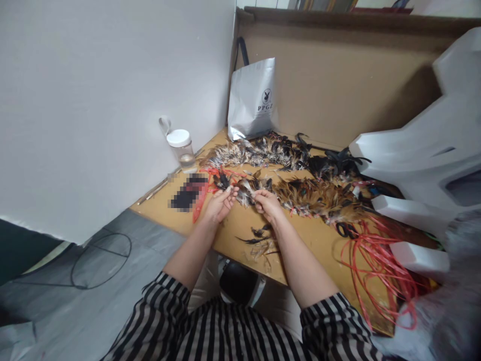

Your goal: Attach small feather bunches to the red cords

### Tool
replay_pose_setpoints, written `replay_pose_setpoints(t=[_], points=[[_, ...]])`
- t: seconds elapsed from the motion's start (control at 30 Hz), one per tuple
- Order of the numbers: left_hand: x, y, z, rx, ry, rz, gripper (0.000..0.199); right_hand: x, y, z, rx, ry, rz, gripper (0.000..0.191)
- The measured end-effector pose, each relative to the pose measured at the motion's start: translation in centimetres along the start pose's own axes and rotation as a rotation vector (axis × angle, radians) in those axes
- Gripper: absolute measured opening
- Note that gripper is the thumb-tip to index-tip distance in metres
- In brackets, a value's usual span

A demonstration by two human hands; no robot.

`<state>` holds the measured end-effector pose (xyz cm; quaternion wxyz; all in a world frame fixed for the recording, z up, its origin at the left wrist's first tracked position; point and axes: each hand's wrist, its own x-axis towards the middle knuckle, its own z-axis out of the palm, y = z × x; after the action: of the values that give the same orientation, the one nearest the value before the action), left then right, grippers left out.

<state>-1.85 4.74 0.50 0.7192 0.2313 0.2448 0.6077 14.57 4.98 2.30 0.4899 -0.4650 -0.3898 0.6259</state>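
Observation:
Over the near part of the wooden table [229, 250], my left hand [222, 204] is closed on a small tuft of dark feathers [222, 180] that pokes up above its fingertips. My right hand [266, 204], just to the right, pinches a pale feather [247, 185] between thumb and finger, its tip pointing left. A small gap separates the two hands. Behind them lies a row of brown and black feather bundles [319, 195], partly tied with red string. Several loose feathers [263, 245] are scattered on the table below my right hand.
A second feather row [259, 150] lies farther back, before a silver bag [251, 100]. At left stand a white-lidded jar [182, 148] and a pixelated dark item [188, 193]. Black-handled scissors [345, 230], red plastic strings [379, 265] and white foam [406, 150] occupy the right.

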Motion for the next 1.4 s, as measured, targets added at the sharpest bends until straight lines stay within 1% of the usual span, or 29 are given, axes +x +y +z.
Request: replay_pose_setpoints(t=[0.1,0.17,0.23,0.33,0.43,0.53,0.73,0.9,1.03,1.23,1.4], points=[[0.0,0.3,0.0,-0.026,0.023,-0.024,0.01,-0.2,-0.2,0.1,0.051,-0.047,0.011,0.029],[0.0,0.2,0.0,0.008,0.034,-0.051,0.01,-0.3,-0.4,0.3,0.093,-0.061,0.012,0.03],[-0.1,-0.1,0.1,0.051,0.02,-0.059,0.01,-0.4,-0.3,0.5,0.112,-0.067,0.005,0.032],[-0.2,-0.4,0.3,0.147,-0.004,-0.054,0.013,-0.5,0.2,0.9,0.075,-0.052,-0.053,0.031],[-0.3,-0.5,0.5,0.249,0.003,-0.043,0.018,-0.5,0.7,1.3,0.021,-0.033,-0.128,0.028],[-0.5,-0.7,0.7,0.313,0.007,-0.034,0.022,-0.5,1.0,1.5,0.002,-0.047,-0.158,0.025],[-0.5,-1.1,0.9,0.42,0.002,-0.025,0.025,-0.6,1.1,1.8,-0.044,-0.042,-0.143,0.026],[-0.3,-1.4,0.6,0.474,-0.02,-0.004,0.023,-0.7,0.9,1.8,-0.062,-0.061,-0.122,0.027],[-0.1,-1.6,0.3,0.499,-0.025,0.002,0.023,-0.5,0.5,1.4,-0.068,-0.071,-0.115,0.029],[-0.1,-1.6,0.4,0.52,-0.014,-0.005,0.024,-0.3,0.6,0.9,-0.02,-0.076,-0.096,0.025],[-0.3,-1.5,0.4,0.521,-0.02,-0.043,0.025,-0.4,0.5,0.9,-0.068,-0.078,-0.118,0.022]])
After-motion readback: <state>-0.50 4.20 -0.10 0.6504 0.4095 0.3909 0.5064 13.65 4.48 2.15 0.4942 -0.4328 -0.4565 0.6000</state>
